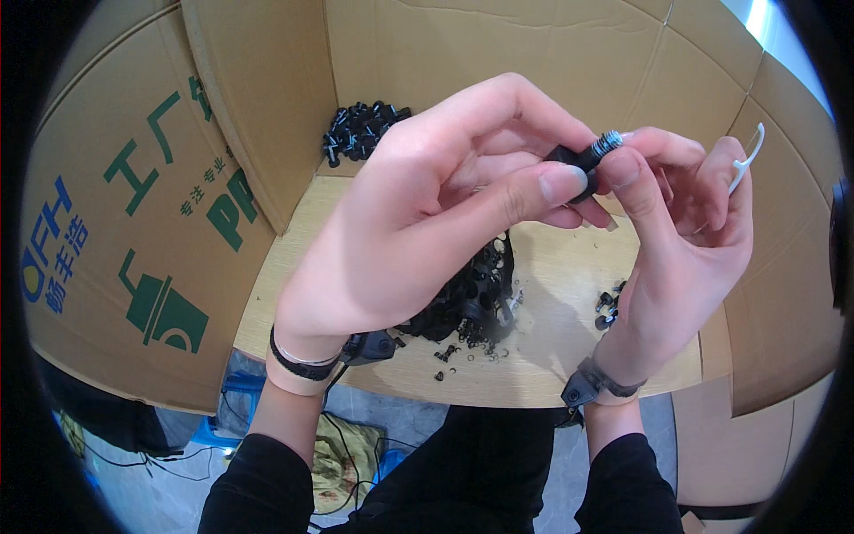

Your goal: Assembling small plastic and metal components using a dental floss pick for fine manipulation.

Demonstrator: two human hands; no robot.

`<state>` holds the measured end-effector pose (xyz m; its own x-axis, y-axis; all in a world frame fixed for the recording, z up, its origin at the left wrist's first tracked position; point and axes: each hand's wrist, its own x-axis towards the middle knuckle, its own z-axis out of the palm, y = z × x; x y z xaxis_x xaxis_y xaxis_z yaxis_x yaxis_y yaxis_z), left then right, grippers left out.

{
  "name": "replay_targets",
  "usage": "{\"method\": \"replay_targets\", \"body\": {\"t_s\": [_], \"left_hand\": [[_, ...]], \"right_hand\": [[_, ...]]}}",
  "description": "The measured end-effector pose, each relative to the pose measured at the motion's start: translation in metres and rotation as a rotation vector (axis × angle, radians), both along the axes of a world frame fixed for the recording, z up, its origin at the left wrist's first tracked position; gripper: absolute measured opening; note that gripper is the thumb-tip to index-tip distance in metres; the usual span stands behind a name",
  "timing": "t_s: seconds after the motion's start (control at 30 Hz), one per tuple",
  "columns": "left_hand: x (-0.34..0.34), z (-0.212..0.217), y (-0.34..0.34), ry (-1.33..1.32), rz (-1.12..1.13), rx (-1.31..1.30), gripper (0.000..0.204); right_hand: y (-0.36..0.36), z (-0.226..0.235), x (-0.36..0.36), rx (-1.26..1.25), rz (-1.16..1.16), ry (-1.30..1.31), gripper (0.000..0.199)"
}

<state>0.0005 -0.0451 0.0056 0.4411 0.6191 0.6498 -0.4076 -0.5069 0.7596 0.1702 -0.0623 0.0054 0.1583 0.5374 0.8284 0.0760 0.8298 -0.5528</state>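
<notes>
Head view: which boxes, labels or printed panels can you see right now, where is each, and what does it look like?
Printed cardboard panel: left of the work surface, brown, with green and blue characters and a green pictogram.
Plain cardboard walls: behind and to the right, brown, no print visible.
No screens or separate labels in view.

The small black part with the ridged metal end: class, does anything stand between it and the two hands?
Nothing visible does. The left hand and right hand both pinch the small black part directly, held up above the wooden table.
</notes>
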Motion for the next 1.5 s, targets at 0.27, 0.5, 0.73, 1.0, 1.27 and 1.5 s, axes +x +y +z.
{"method": "replay_targets", "body": {"t_s": [0.27,0.5,0.73,1.0,1.27,1.5], "left_hand": [[0.007,-0.004,-0.001,0.186,0.480,0.365,0.026],[-0.003,0.001,-0.008,0.060,0.307,0.192,0.026],[-0.004,-0.002,0.000,0.112,0.420,0.354,0.026],[0.001,0.002,-0.002,0.047,0.110,0.056,0.022],[-0.001,0.005,0.000,0.000,-0.053,-0.184,0.033],[0.002,0.003,-0.001,-0.025,-0.080,-0.179,0.030]], "right_hand": [[0.005,-0.005,-0.007,0.057,0.010,0.068,0.040],[0.004,-0.005,-0.001,0.079,0.164,-0.008,0.036],[0.004,-0.015,-0.015,0.141,0.037,-0.057,0.032],[0.005,-0.003,0.000,0.317,-0.128,-0.048,0.027],[0.006,0.003,-0.003,0.023,-0.010,-0.006,0.025],[-0.001,0.003,0.005,-0.035,0.097,-0.045,0.033]]}}
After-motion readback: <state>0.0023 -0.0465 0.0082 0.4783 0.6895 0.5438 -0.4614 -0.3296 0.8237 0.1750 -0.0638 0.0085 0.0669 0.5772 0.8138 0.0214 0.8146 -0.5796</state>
